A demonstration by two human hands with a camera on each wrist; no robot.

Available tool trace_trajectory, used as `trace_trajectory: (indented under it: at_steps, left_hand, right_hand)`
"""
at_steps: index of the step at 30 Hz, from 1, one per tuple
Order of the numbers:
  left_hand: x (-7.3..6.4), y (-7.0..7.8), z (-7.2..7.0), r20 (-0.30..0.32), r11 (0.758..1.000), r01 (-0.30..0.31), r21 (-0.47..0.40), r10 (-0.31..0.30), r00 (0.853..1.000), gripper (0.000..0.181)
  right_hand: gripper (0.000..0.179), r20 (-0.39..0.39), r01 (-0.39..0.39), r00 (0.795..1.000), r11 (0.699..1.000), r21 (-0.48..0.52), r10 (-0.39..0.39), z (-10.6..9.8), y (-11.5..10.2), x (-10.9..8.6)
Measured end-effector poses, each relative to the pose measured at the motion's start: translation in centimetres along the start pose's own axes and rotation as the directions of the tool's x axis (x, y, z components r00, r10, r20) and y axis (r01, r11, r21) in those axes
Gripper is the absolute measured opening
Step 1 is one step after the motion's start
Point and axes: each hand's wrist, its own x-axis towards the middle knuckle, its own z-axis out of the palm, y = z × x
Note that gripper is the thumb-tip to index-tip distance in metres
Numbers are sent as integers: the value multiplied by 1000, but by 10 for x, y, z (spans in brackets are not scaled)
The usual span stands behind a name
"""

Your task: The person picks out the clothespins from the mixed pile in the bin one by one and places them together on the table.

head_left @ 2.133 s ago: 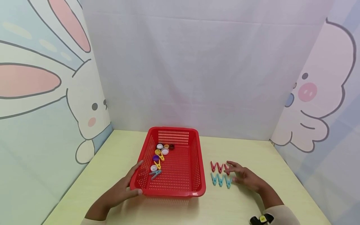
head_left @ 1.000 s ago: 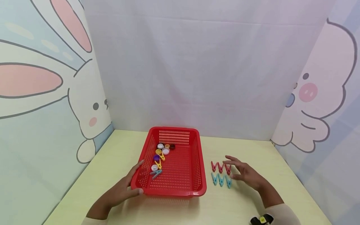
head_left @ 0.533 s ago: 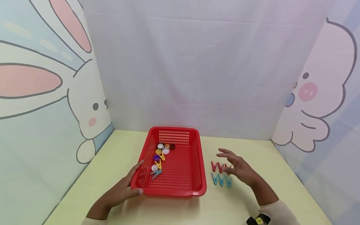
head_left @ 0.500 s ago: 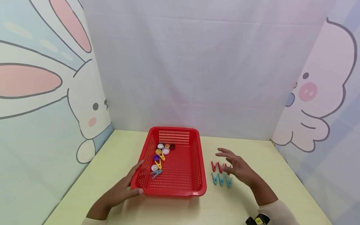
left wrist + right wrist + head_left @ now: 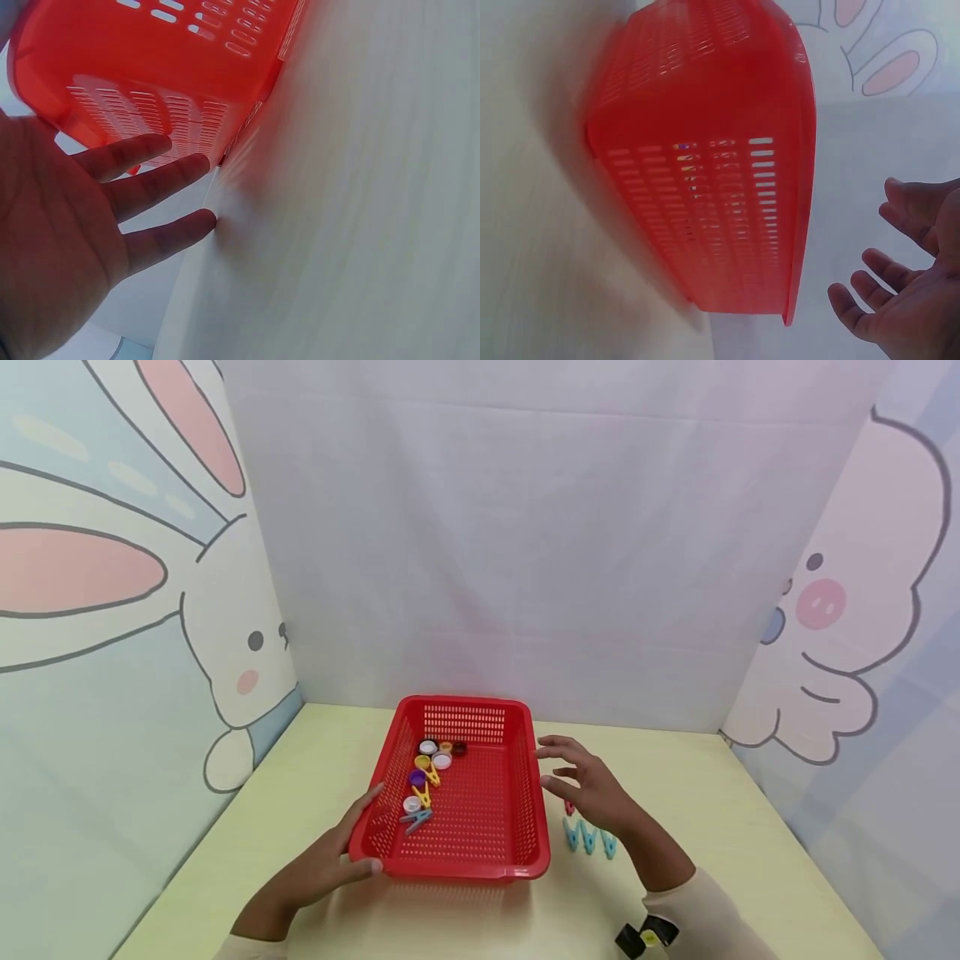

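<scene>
A red plastic basket (image 5: 450, 870) sits on the table, holding several bottle caps (image 5: 442, 761), two yellow clothespins (image 5: 423, 797) and a grey-blue clothespin (image 5: 417, 819) along its left side. My left hand (image 5: 318, 870) is at the basket's near left corner, thumb by the rim; its fingers extend spread beside the wall in the left wrist view. My right hand (image 5: 596, 792) hovers by the right rim with nothing in it, fingers loosely bent and apart from the wall in the right wrist view. Below it lie three light-blue clothespins (image 5: 588, 838) and a partly covered red clothespin (image 5: 569, 807).
A pale wooden table (image 5: 712, 827) extends on both sides of the basket. Behind it hangs a white cloth (image 5: 510, 568). Side panels carry a rabbit drawing (image 5: 240, 660) on the left and a pig drawing (image 5: 832, 643) on the right.
My right hand has moved left from over the clothespins to the basket's right rim, now covering most of the red row. My left hand stays at the basket.
</scene>
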Motion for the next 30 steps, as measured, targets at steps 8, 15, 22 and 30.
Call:
trace_trajectory:
  at_steps: [8, 15, 22, 30]
  left_hand:
    - [0, -2, 1, 2, 1000, -9, -10, 9, 1000, 116]
    - [-1, 1, 0, 2, 1000, -11, -7, 11, 1000, 116]
    - [-3, 3, -1, -5, 1000, -21, 0, 21, 1000, 115]
    - [-2, 1, -2, -3, 1000, -19, 6, 19, 1000, 115]
  right_hand:
    - [43, 68, 45, 997, 998, 43, -48, 18, -13, 17]
    - [45, 152, 4, 988, 997, 71, -14, 35, -34, 36]
    - [54, 284, -19, 959, 997, 71, -2, 48, -55, 54]
    - [52, 444, 23, 896, 999, -38, -4, 58, -75, 77]
